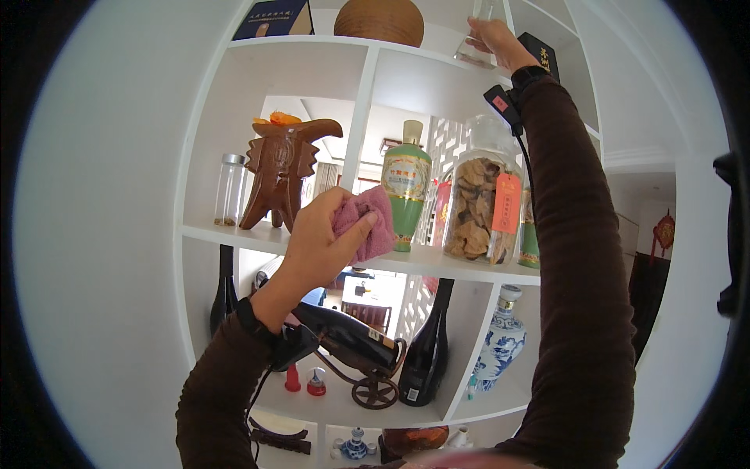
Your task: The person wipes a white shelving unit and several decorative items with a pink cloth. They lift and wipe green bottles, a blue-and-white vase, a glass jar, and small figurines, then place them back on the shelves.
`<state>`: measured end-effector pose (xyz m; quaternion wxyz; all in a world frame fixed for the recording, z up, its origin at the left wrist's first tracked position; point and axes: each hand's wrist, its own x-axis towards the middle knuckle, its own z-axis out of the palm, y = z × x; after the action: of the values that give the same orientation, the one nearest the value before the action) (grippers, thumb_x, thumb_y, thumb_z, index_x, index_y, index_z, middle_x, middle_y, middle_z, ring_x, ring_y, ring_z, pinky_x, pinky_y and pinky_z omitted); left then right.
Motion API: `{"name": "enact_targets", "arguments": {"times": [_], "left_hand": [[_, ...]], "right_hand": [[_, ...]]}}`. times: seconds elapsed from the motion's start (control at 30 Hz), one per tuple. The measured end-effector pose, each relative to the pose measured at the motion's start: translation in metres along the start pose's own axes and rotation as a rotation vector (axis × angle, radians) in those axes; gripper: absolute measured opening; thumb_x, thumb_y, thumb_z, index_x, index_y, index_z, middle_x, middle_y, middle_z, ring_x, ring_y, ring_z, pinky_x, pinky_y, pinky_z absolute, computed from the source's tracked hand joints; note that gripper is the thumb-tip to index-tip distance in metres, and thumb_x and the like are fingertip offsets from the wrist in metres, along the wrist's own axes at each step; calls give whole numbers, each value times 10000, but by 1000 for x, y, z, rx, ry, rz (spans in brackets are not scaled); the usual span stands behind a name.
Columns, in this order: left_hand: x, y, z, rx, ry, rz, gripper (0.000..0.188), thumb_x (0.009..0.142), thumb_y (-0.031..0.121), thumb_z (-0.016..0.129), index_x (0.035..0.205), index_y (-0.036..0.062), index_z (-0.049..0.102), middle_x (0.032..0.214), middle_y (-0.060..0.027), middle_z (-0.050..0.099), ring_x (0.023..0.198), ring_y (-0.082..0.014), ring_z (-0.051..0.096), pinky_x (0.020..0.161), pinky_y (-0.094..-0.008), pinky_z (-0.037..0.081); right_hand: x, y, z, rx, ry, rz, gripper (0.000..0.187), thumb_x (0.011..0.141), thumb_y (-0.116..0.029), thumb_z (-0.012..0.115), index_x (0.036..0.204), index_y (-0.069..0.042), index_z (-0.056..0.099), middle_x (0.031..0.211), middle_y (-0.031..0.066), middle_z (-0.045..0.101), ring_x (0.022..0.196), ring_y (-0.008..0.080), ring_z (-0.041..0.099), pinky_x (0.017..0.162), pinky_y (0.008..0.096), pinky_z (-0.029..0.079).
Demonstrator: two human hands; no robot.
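Observation:
My left hand (314, 246) is closed on a folded pink cloth (375, 223), held up in front of the middle shelf. Just beyond the cloth stands a green bottle (407, 184) with a cream cap. A brown carved three-legged vessel (277, 168) is to the left of that hand. High on the right, my right hand (504, 43) has its fingers round a clear glass vessel (473, 55) at the top shelf. The vessel's upper part runs out of view, so its exact kind is unclear.
A big glass jar (475, 207) of dried brown pieces and a small lidded jar (230, 191) share the middle shelf (426, 256). Below are dark bottles (428, 344), a wheeled bottle holder (375, 391) and a blue-and-white vase (500, 344). A round brown pot (379, 21) sits on top.

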<state>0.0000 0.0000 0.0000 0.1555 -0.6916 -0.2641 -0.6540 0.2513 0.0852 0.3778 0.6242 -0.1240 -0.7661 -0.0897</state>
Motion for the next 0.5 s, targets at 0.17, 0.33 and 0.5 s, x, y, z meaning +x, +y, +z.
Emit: {"name": "enact_targets", "arguments": {"times": [0.17, 0.33, 0.5], "left_hand": [[-2, -2, 4, 32, 42, 44, 291, 886, 243, 712, 930, -13, 580, 800, -154, 599, 704, -250, 600, 646, -367, 481], [-4, -1, 6, 49, 74, 114, 282, 885, 218, 714, 921, -20, 569, 789, -154, 576, 696, -265, 584, 640, -380, 469], [-5, -4, 4, 88, 54, 81, 284, 875, 211, 736, 970, -20, 600, 829, -110, 620, 714, -155, 583, 643, -315, 484]], "right_hand": [[3, 9, 7, 30, 75, 10, 462, 991, -321, 579, 1084, 129, 622, 1026, 171, 648, 932, 259, 701, 816, 311, 558], [16, 11, 10, -74, -26, 56, 426, 985, -307, 591, 1038, 114, 637, 968, 121, 648, 858, 213, 704, 768, 292, 572], [21, 32, 16, -215, -40, -22, 412, 984, -309, 596, 1049, 94, 650, 950, 108, 659, 813, 167, 695, 749, 267, 573]]}}
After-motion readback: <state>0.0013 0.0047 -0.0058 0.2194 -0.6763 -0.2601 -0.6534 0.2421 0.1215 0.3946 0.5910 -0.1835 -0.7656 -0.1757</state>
